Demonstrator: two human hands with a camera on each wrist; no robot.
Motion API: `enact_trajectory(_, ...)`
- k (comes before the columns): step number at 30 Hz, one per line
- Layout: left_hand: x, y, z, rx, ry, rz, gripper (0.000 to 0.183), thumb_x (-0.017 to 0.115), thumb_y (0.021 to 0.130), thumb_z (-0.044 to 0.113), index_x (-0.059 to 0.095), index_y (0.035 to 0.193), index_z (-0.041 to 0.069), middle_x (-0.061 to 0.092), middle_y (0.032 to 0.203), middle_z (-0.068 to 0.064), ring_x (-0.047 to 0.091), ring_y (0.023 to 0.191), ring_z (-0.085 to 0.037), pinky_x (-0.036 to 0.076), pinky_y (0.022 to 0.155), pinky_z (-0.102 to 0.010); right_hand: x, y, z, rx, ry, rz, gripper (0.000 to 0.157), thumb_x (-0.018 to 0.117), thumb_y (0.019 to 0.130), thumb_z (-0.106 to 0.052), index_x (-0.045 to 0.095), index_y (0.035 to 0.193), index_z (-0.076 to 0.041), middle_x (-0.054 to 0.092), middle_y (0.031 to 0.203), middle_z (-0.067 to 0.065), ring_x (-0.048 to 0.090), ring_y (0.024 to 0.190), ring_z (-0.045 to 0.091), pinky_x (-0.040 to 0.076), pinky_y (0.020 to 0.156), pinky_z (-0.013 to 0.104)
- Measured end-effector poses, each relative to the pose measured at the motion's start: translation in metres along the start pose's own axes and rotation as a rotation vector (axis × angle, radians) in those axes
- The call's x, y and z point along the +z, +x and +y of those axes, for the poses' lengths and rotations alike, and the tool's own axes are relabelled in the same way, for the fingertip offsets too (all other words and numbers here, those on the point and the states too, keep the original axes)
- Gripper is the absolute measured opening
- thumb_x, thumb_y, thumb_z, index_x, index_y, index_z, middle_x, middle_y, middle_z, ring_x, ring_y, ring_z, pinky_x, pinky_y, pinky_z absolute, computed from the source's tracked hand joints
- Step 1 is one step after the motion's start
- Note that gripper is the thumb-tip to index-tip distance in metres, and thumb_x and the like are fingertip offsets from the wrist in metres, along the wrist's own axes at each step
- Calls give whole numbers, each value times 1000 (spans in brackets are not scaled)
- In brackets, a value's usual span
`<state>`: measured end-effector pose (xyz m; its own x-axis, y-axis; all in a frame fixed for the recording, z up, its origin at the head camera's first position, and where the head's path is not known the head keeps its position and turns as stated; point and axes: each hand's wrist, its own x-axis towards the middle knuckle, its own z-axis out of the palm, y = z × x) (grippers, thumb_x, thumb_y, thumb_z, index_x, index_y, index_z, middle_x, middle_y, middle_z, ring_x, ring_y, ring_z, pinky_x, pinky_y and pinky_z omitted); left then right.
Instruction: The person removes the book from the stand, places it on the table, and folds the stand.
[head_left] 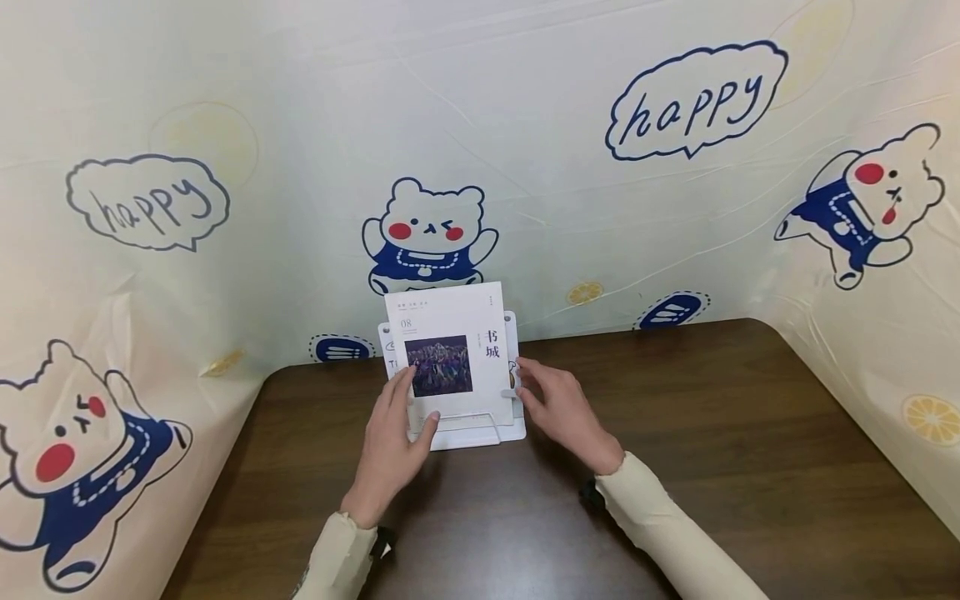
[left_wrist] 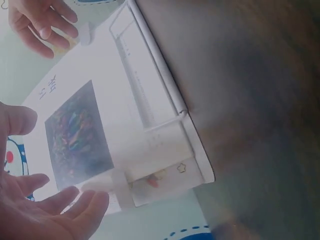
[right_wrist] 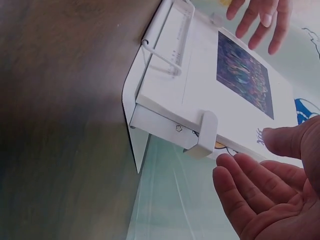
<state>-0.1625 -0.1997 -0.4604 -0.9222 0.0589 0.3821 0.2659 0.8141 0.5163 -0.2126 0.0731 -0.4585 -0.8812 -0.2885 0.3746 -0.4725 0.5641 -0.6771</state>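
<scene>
A white book (head_left: 450, 317) with a dark square picture on its cover leans on a white reading stand (head_left: 513, 429). The stand's wire bar (head_left: 472, 416) crosses the lower front of the book. At the book's side, a white clip (right_wrist: 207, 132) overlaps the cover's edge. My left hand (head_left: 390, 442) is by the left side of the book, thumb apart from loosely bent fingers, holding nothing. Beside the right edge, my right hand (head_left: 561, 407) has its fingers and thumb spread apart, with nothing between them. Its fingertips are close to the stand's side clip.
Book and stand are at the far edge of a dark brown wooden table (head_left: 675, 433). Right behind them hangs a pale curtain (head_left: 547, 208) printed with cartoon bears, and it continues along both sides of the table.
</scene>
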Motion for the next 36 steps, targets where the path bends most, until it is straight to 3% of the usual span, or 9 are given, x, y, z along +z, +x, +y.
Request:
enact_trajectory(9,-1,4,-8,-33,-58,52,76,72,96,25,36,161,9,42,162,-19,48,145,-41,44,114,-63,6,7,-2,-10,49,56,40,72,95,0,65,134,2,77,117,19,76,103,29,62,91,44)
enact_trajectory(20,0,7,-18,-116,-113,74,74,72,97,22,37,160,5,53,149,-20,61,128,-38,54,105,-58,9,12,-5,61,96,15,44,70,97,-1,62,140,0,75,124,16,75,108,25,61,96,41)
enact_trajectory(26,-2,11,-18,-146,-171,65,69,71,97,19,41,157,2,57,142,-22,62,126,-39,54,104,-57,12,14,-4,76,115,44,42,70,95,3,63,137,3,75,121,17,76,105,26,61,94,42)
enact_trajectory(32,-1,19,-21,-187,-218,121,55,71,97,15,54,147,-1,65,128,-21,68,116,-36,57,93,-52,16,17,-4,105,119,92,36,70,95,3,68,131,2,76,114,17,74,98,26,62,91,43)
enact_trajectory(36,-2,25,-21,-234,-243,123,48,69,98,14,57,143,0,66,126,-20,68,114,-35,56,93,-50,19,19,-5,118,143,141,30,72,94,3,72,124,0,76,107,15,71,91,24,62,85,41)
